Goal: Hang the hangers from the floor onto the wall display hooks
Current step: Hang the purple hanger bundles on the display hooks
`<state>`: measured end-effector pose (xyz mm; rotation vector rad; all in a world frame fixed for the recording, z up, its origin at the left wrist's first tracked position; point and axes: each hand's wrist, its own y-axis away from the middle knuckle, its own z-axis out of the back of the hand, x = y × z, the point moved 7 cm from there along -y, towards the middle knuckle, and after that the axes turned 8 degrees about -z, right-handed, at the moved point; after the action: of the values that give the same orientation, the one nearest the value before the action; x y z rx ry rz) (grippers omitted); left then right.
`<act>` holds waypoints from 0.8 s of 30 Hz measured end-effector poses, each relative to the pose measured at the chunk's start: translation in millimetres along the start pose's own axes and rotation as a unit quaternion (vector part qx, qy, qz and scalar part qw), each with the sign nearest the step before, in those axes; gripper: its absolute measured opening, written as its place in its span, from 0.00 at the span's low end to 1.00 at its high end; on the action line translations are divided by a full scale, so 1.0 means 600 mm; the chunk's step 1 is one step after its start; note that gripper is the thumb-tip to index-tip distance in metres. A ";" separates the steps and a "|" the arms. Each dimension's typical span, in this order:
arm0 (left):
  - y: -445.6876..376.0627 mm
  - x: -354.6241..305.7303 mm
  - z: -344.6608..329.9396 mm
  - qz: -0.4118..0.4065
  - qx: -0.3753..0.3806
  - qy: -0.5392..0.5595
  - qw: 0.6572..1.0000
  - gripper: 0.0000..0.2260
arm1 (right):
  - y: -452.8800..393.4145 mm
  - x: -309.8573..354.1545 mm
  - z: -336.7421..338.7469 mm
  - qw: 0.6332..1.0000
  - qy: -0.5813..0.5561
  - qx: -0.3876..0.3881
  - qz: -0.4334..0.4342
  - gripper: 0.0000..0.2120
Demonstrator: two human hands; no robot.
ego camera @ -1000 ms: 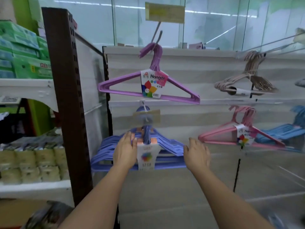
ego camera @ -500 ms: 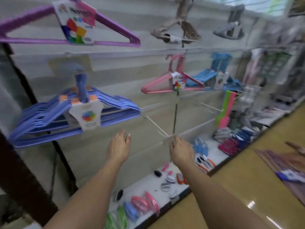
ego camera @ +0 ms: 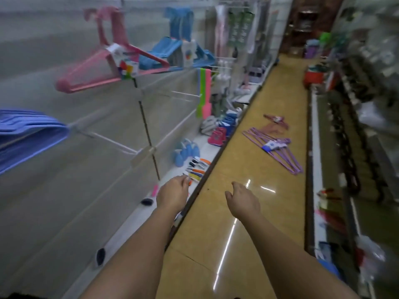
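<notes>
A bundle of purple hangers [ego camera: 275,148] lies on the yellow aisle floor ahead, with a smaller dark pink bundle [ego camera: 276,123] beyond it. On the wall display hang a blue-violet bundle [ego camera: 26,134] at far left, a pink bundle [ego camera: 108,70] and a light blue bundle [ego camera: 172,50]. Two bare white wall hooks [ego camera: 112,142] [ego camera: 183,94] stick out between them. My left hand [ego camera: 172,194] and my right hand [ego camera: 243,200] reach forward, both empty with relaxed fingers, well short of the floor hangers.
A low white shelf [ego camera: 138,214] along the wall carries brushes, small items and slippers. Stocked shelves [ego camera: 356,126] line the aisle's right side. A red bin [ego camera: 314,75] stands far down the aisle. The yellow floor [ego camera: 237,234] runs between the two sides.
My view has swung right and down from the wall display to the aisle. Both hands have left the blue-violet hanger bundle and dropped, still empty. The hangers on the floor have come into sight.
</notes>
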<state>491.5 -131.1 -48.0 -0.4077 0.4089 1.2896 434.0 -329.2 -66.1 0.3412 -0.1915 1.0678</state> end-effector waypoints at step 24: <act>-0.328 -0.474 -0.380 -0.186 0.213 -0.096 0.954 0.25 | -0.329 -0.462 0.175 0.982 -0.032 -0.007 -0.184 0.23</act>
<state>603.5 -528.0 -86.9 0.0106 0.4095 0.8326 478.1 -681.4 -91.6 0.3828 -0.1850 0.6897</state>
